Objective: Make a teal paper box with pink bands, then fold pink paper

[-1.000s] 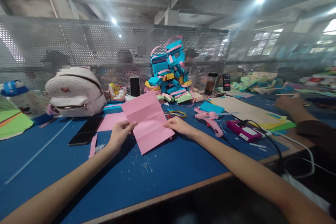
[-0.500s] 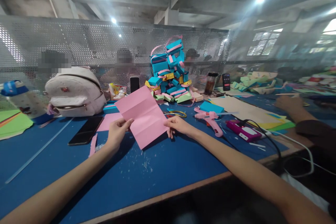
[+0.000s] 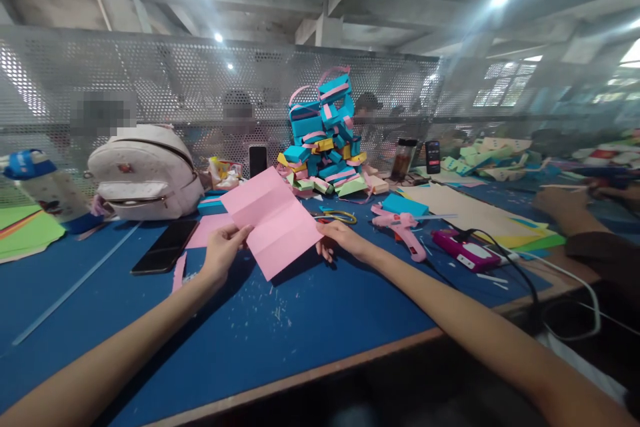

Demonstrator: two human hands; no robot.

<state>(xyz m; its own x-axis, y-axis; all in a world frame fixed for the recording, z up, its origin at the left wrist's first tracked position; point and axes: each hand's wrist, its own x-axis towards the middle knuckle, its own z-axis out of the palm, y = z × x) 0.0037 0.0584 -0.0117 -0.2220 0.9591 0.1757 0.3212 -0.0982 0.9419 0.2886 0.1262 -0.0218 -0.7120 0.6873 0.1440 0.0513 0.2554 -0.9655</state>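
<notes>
A creased pink paper sheet [image 3: 273, 219] is held up off the blue table [image 3: 310, 320] between both hands. My left hand [image 3: 223, 252] pinches its left edge. Its right edge is pinched by my right hand [image 3: 339, 240]. The sheet shows several fold lines and tilts toward me. Behind it rises a pile of folded blue, pink and yellow paper boxes [image 3: 324, 140]. Another flat pink sheet [image 3: 207, 230] lies on the table behind my left hand.
A black phone [image 3: 165, 247] lies left of my hands, a white backpack [image 3: 145, 173] behind it. To the right lie scissors [image 3: 337, 216], a pink glue gun [image 3: 403, 230], a magenta device [image 3: 465, 248] with cables. Another person's hand [image 3: 555, 200] works at far right.
The pink sheet has been lifted off the table and turned flatter; both hands have risen slightly while keeping their pinch on its edges.
</notes>
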